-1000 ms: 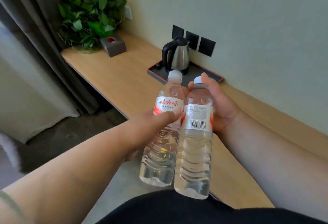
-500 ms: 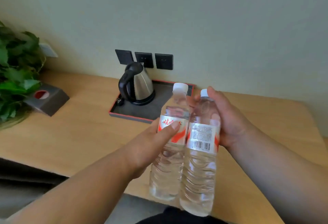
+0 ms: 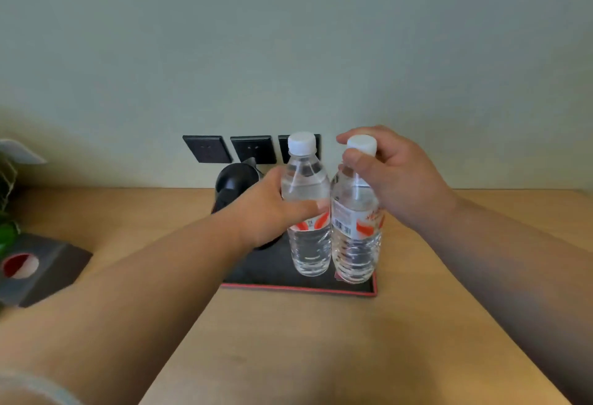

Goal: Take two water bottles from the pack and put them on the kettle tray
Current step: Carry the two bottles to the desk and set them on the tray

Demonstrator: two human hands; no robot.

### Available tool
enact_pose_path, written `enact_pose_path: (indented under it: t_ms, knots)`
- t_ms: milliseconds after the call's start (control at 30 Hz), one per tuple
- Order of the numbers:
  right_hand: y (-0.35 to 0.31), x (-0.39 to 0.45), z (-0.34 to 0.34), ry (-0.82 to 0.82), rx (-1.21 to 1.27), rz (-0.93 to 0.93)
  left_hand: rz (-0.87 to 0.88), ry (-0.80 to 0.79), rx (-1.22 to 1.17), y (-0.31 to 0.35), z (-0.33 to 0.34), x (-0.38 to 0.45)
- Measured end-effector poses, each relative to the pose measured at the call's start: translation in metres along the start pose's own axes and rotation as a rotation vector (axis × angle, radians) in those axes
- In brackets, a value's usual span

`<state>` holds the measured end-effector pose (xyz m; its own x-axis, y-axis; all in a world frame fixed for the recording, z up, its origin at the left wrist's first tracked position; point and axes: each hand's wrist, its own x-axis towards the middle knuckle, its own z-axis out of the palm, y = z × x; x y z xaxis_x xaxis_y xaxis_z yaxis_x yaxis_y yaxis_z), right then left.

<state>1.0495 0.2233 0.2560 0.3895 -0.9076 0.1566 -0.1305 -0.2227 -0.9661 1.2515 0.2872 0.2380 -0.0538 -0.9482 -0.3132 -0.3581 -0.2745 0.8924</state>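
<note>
Two bottles stand upright side by side, touching, on the right half of the tray (image 3: 298, 287), near its front edge. The left bottle (image 3: 308, 212) is gripped around its label and shoulder by the left hand (image 3: 269, 212), thumb across the front. The right bottle (image 3: 356, 228) is pinched at the neck, just under the white cap, by the right hand (image 3: 394, 176), fingers curled round from the right. Both hands are closed on their bottles; neither is let go. The bases appear to rest on the tray's dark surface, though full contact cannot be told for sure. Both bottles are clear, water-filled, with red and white labels; a barcode is seen on the right one.

The tray is black with a red rim and lies on the wooden worktop (image 3: 321, 340), against the far wall. The kettle (image 3: 236, 181) sits on the tray's left half, mostly hidden behind the left hand and forearm; only its black top is seen. Three black sockets (image 3: 207, 148) are fixed on the wall behind, the rightmost partly covered by the left bottle's cap. A grey tissue box (image 3: 48, 269) with a red opening lies at the far left of the worktop, green leaves just beside it at the picture edge.
</note>
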Motion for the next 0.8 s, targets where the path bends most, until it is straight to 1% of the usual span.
enact_pose_path:
  t_ms: [67, 200, 300, 400, 567, 633, 733, 800]
  knots:
    - [0.006, 0.02, 0.003, 0.031, -0.131, -0.019, 0.05, -0.024, 0.044, -0.002, -0.011, 0.025]
    - [0.021, 0.052, 0.01, 0.054, -0.231, -0.001, 0.084, 0.011, 0.172, -0.007, -0.03, 0.07]
    - [0.037, 0.072, 0.017, 0.054, -0.319, -0.031, 0.068, -0.026, 0.276, -0.016, -0.038, 0.104]
    - [0.059, 0.084, 0.027, 0.085, -0.383, 0.015, 0.04, -0.025, 0.362, -0.028, -0.037, 0.124]
    - [0.092, 0.088, 0.048, 0.225, -0.337, 0.171, -0.027, 0.012, 0.466, -0.045, -0.028, 0.146]
    - [0.1, 0.085, 0.053, 0.245, -0.339, 0.212, -0.039, 0.017, 0.512, -0.049, -0.024, 0.149]
    - [0.107, 0.084, 0.054, 0.269, -0.324, 0.214, -0.067, 0.014, 0.51, -0.055, -0.018, 0.151]
    - [0.109, 0.084, 0.054, 0.244, -0.314, 0.24, -0.113, -0.011, 0.497, -0.055, -0.02, 0.153]
